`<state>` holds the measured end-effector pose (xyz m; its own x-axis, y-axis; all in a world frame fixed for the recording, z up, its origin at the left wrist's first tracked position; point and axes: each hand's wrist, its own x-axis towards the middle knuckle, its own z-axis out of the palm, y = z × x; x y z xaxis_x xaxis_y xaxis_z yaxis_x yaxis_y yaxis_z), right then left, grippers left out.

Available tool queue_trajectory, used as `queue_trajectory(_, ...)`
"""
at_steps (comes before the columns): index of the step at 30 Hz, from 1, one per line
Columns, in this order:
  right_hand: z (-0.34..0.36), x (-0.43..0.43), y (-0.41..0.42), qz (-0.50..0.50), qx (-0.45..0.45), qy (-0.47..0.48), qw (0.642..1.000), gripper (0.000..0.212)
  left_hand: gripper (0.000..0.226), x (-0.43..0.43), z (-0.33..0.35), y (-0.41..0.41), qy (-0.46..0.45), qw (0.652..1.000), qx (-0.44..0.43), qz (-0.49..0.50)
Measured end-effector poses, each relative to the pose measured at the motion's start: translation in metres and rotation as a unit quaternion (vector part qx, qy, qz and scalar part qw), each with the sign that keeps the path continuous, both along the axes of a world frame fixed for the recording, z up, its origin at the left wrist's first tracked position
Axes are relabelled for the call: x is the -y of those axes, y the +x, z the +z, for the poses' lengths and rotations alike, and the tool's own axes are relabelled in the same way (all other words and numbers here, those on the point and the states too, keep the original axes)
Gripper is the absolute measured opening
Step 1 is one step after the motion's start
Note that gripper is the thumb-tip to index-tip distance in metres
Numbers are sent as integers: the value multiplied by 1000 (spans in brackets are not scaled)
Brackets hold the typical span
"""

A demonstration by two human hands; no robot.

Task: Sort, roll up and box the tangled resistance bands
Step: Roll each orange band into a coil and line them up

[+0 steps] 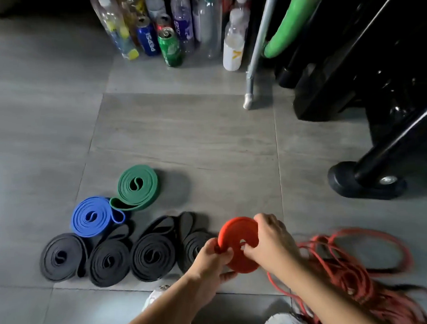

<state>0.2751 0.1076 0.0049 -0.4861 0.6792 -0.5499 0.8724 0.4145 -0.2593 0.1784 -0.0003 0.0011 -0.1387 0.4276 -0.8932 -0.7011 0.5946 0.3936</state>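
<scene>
Two bare forearms reach in from the bottom edge, and both hands are on the red roll (237, 244), held tilted just above the floor (194, 138). Left hand (213, 257) has its fingers curled round the roll's lower-left rim. Right hand (269, 240) wraps over the roll's right side, fingertips pinching in at the centre hole.

Right of the red roll, touching the right wrist, a loose tangle of thin red bands (359, 278) sprawls out to the bottom-right corner. Left of the red roll, four black rolls (153, 255) lie flat in a row, edges touching; the nearest one is partly hidden behind the left hand. Beyond that row and further left sit a blue roll (92, 216) and a green roll (137, 187), the two meeting at their loose ends.

Straight beyond the red roll there's a broad stretch of bare grey tile, open ground. It ends far off at a cluster of bottles and cans (168, 46) and a leaning metal pole (259, 49). Beyond and right of the roll, a black machine foot (365, 182) juts in, well apart.
</scene>
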Motion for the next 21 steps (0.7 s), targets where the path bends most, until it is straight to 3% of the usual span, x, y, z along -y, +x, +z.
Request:
queue_trajectory(6, -46, 1, -18, -11, 3, -8, 1000, 54, 19, -2, -35, -9, -25, 997, 48, 59)
queue_trajectory(9, -60, -12, -34, 14, 8, 2, 1000, 55, 10, -14, -42, -16, -35, 995, 38, 81)
queue_trajectory(15, -73, -34, -76, 60, 10, 41, 997, 53, 10, -17, -53, -44, -51, 988, -131, 69)
queue_trajectory(18, -74, -37, -112, 88, -10, 40, 995, 54, 29, -8, -58, -73, -59, 977, -185, 91)
queue_trajectory(21, -76, -38, -152, 120, -29, 45, 991, 53, 30, -4, -59, -103, -43, 961, -226, 152)
